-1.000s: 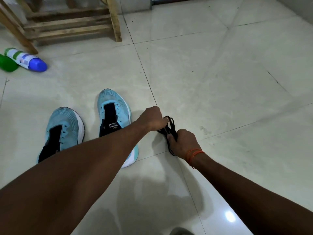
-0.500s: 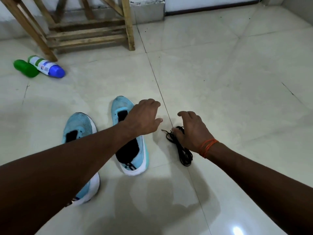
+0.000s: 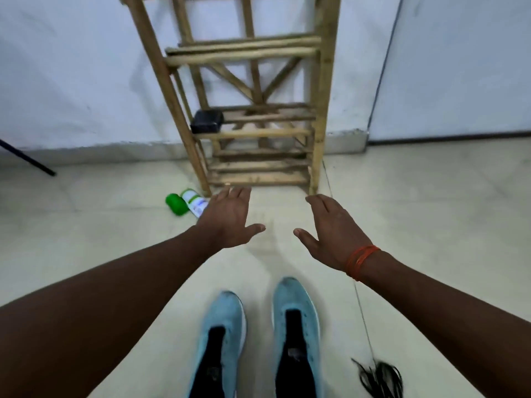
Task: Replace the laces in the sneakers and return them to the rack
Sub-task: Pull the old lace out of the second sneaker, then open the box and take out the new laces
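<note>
Standing paired: pale-blue sneakers (image 3: 296, 305), black tongues; black laces (image 3: 379, 377) bundled alongside.

Head-worn wide view, looking forward and down, wooden rack (image 3: 258, 134) close ahead

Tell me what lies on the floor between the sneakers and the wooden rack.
Head view: the floor from sneakers to rack is bare tile; the left hand and right hand hover above it.

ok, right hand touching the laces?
Apart. Head view: right hand is open, out toward the rack; laces lie bundled on the floor, well back from it.
</note>
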